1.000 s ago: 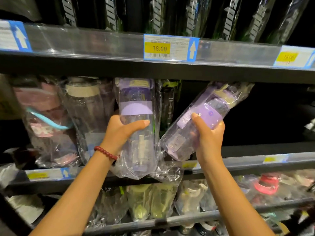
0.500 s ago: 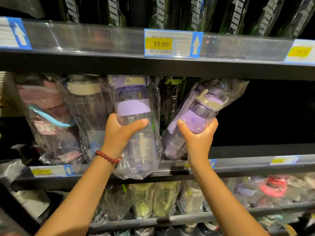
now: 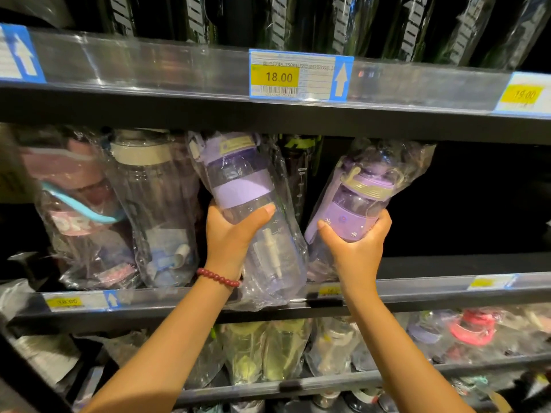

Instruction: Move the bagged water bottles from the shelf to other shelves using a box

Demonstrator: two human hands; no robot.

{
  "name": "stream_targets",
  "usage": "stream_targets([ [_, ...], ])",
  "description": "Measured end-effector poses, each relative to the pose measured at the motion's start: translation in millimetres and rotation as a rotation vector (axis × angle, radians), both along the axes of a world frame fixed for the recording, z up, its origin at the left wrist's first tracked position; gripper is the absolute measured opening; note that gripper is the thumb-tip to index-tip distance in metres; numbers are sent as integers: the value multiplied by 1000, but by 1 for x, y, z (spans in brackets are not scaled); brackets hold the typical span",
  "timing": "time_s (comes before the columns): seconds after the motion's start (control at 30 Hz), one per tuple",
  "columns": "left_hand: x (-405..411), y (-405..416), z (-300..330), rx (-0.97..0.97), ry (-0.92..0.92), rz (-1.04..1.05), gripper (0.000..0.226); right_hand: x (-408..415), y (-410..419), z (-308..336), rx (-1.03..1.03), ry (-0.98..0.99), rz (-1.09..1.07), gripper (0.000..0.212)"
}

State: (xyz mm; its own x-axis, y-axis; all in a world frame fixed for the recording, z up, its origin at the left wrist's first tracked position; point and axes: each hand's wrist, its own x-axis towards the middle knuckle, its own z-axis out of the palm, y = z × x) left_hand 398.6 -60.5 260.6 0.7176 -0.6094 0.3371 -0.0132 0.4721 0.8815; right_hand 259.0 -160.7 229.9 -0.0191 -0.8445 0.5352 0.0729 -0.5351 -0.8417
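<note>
A bagged purple bottle (image 3: pixel 244 186) is gripped by the left hand (image 3: pixel 232 231), the thumb laid across its clear lower body and the fingers curled behind it; the bottle is tilted, its cap toward the upper left, and the bottom of its bag hangs over the front edge of the middle shelf (image 3: pixel 417 296). A red bead bracelet (image 3: pixel 217 277) is worn on that wrist. A second bagged purple bottle (image 3: pixel 360 195) is clasped from below by the right hand (image 3: pixel 354 248), thumb on the left side and fingers wrapped round the right, over a band printed with small white flowers; it leans to the right, just beside the first. To the left on the same shelf, a bagged clear bottle (image 3: pixel 149 204) with a cream cap and a bagged pink bottle (image 3: pixel 77 198) are seen, the latter too blurred for its lettering to be read. On the upper shelf rail a price tag (image 3: pixel 298 76) is marked "18.00" in a yellow box, with a barcode and a white arrow pointing up; its small print cannot be made out. A tag at the right edge (image 3: pixel 521 93) is blurred.
</note>
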Motion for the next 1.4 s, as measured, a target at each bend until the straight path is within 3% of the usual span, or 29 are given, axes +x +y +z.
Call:
stream_targets([
  [0.23,-1,-16,-10,45,26,30,56,-14,-14,-3,0,13,-36,82],
  [0.33,-1,-21,-12,67,25,58,40,-12,-14,-6,-7,33,-41,82],
  [0.5,15,-18,-16,126,-50,35,32,-7,-14,-12,-11,58,-42,83],
  [0.57,24,-14,-17,159,-80,13,53,-4,-14,-12,-17,67,-36,82],
  [0.7,37,-9,-17,195,-83,-10,63,4,-11,-10,-13,81,14,77],
  [0.83,43,-8,-15,195,-59,-11,92,14,-7,-11,-8,109,51,78],
  [0.97,43,-8,-14,206,-67,-42,77,17,-5,-11,-1,138,65,89],
  [1.07,44,-11,-14,182,-62,-64,89,15,-4,-10,-8,145,49,87],
  [1.2,47,-14,-14,185,-126,-57,55,14,-1,-10,-23,151,53,91],
  [1.33,54,-11,-19,262,-134,-194,78,13,-3,-10,-27,163,52,90],
  [1.4,52,-8,-24,277,-143,-246,76,13,-4,-10,-32,173,58,89],
])
